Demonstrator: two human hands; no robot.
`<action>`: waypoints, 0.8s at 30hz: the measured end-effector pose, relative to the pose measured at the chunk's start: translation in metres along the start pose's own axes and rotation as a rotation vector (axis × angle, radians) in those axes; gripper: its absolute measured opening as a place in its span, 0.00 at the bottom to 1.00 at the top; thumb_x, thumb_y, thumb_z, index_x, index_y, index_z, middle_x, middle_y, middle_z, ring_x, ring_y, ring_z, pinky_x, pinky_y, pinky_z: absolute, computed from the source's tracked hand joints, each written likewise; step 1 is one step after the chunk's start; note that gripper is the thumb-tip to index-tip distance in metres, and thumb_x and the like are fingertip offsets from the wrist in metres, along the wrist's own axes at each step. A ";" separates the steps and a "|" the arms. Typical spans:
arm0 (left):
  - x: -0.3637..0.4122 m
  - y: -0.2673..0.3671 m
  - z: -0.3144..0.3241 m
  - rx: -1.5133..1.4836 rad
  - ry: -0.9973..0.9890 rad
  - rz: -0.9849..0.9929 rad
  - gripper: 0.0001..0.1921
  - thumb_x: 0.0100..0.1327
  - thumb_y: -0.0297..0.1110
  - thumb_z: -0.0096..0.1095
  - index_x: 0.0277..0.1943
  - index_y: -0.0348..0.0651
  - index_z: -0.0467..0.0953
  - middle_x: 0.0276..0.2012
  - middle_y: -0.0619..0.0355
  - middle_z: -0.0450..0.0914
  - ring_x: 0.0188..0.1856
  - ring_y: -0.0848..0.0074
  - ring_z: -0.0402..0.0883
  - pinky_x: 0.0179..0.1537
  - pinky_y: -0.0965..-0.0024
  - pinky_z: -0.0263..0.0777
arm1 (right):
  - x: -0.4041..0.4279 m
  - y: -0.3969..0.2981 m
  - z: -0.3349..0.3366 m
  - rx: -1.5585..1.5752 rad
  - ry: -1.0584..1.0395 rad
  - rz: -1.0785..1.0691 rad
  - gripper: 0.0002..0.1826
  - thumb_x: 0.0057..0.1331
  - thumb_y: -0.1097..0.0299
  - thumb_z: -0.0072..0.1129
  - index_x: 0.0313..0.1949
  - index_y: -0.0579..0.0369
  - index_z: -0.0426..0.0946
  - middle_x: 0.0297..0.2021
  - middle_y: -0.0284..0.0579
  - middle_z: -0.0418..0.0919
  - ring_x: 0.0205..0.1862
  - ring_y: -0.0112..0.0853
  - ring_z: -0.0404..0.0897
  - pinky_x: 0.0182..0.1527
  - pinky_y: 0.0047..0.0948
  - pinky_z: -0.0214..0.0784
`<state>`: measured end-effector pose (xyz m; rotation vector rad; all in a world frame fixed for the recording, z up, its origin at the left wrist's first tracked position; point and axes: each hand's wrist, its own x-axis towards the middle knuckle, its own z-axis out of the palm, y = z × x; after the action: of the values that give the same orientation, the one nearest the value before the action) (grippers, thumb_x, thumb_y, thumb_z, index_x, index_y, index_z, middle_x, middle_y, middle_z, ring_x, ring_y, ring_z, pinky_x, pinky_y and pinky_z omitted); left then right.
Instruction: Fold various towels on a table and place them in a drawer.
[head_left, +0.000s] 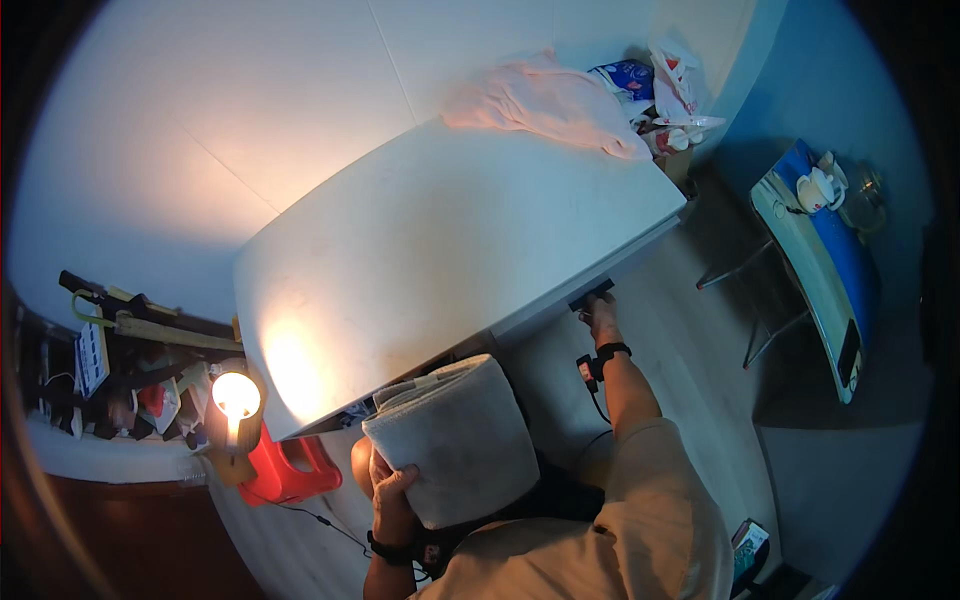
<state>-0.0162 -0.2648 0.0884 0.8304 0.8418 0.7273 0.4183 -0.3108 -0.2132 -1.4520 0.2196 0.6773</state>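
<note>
My left hand (391, 495) grips the lower left edge of a folded grey towel (457, 450), its thumb on top of the cloth, over my lap. Out to the right, my right hand (600, 311) is at a dark handle (592, 295) on the front of a white cabinet (450, 225). Its fingers are curled there, partly hidden. Just left of that front, a dark gap under the cabinet top shows some contents behind the towel. Both wrists wear black straps, with a small device and cable hanging by the right one.
A pink cloth (547, 105) and plastic bags (675, 90) lie at the cabinet's far end. A lit lamp (235, 397) and a red plastic stool (292, 469) stand left, beside cluttered shelving. At right is a folding table (810, 255) holding a white teapot (815, 190) and a phone.
</note>
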 end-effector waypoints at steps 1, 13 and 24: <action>0.002 -0.002 -0.001 0.035 0.016 0.032 0.37 0.49 0.42 0.69 0.63 0.36 0.70 0.54 0.51 0.79 0.55 0.65 0.79 0.58 0.63 0.72 | -0.003 0.000 -0.006 0.000 -0.007 0.009 0.13 0.68 0.73 0.53 0.52 0.60 0.71 0.36 0.46 0.82 0.26 0.32 0.80 0.22 0.30 0.76; 0.039 -0.051 -0.021 -0.245 -0.197 -0.039 0.34 0.57 0.28 0.68 0.67 0.36 0.63 0.57 0.48 0.77 0.56 0.62 0.80 0.58 0.58 0.78 | -0.103 0.026 -0.123 0.039 -0.040 0.055 0.13 0.72 0.65 0.52 0.50 0.59 0.74 0.37 0.46 0.82 0.36 0.38 0.84 0.39 0.39 0.80; 0.056 -0.085 0.047 -0.123 -0.120 -0.104 0.17 0.66 0.22 0.59 0.57 0.38 0.68 0.47 0.53 0.78 0.46 0.67 0.82 0.51 0.61 0.80 | -0.359 -0.051 -0.060 0.329 -0.984 0.283 0.34 0.76 0.43 0.48 0.69 0.55 0.64 0.64 0.50 0.72 0.65 0.36 0.73 0.66 0.40 0.66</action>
<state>0.0686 -0.2756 0.0168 0.7071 0.7204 0.6249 0.1757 -0.4713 0.0110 -0.6561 -0.2317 1.4307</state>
